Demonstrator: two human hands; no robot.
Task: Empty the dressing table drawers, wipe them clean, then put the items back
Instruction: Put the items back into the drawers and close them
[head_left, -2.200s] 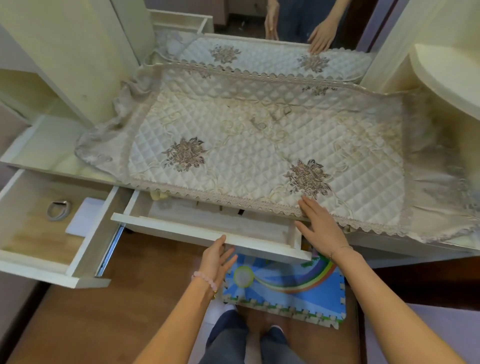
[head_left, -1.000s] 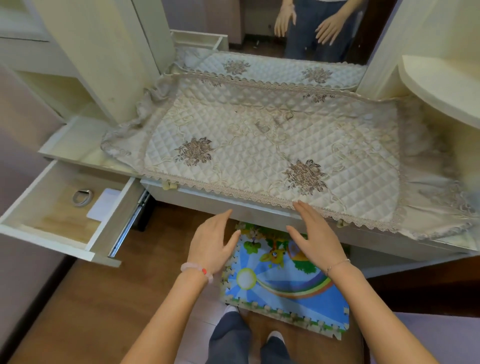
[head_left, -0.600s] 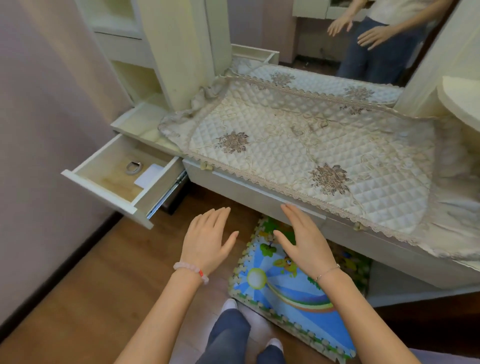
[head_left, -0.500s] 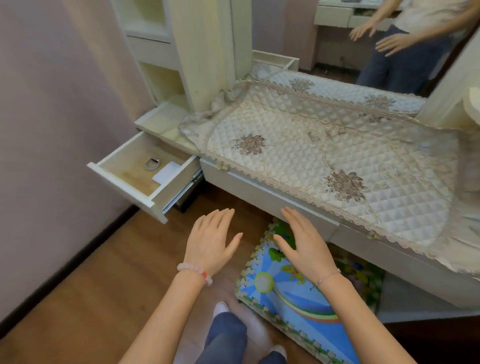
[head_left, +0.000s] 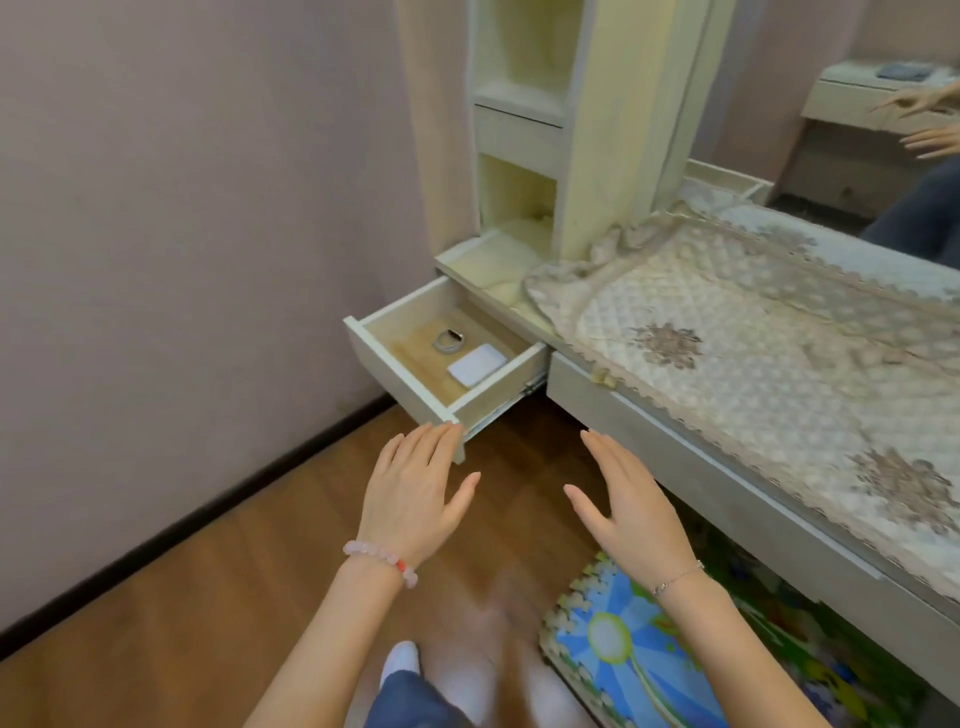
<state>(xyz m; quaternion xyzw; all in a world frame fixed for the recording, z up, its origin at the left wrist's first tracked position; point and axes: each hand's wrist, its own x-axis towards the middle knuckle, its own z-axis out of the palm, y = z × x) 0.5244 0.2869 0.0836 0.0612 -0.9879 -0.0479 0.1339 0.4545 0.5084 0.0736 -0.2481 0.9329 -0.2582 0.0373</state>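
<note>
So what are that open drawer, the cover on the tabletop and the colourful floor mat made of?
Open drawer: looks like cream-painted wood or board, with a bare wood-grain bottom.
Cover: quilted, slightly shiny fabric with embroidered flowers and a lace-like scalloped edge.
Floor mat: probably foam, given its printed picture and interlocking toothed edge.

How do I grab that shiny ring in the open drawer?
Reach straight down from above; the walls of the drawer block every other side. The ring lies flat on the drawer floor, so pinch its thin band, one finger inside the loop and thumb outside, on the side away from the white card beside it.
</note>
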